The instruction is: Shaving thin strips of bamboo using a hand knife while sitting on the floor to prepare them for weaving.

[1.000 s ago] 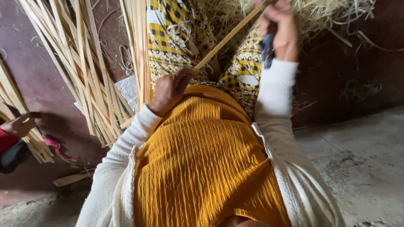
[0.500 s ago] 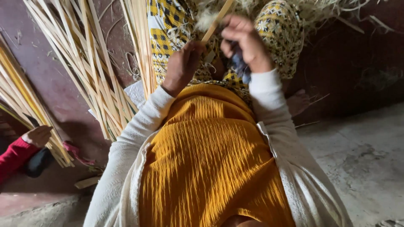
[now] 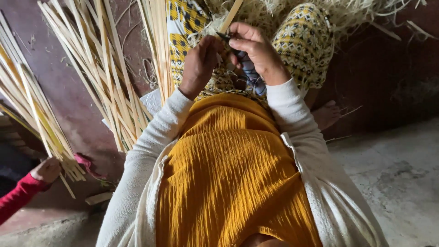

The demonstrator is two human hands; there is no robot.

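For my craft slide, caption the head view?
Both hands, left and right, work one bamboo strip with a knife.

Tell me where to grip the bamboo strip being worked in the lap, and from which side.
Grip the bamboo strip on its bare upper length, from the left. It slants up and away, its flat faces exposed, while the left hand and right hand crowd its lower end.

One head camera looks steeply down the person's own torso, close in; hands [image 3: 228,57] fill the upper centre, floor [image 3: 393,174] lower right.
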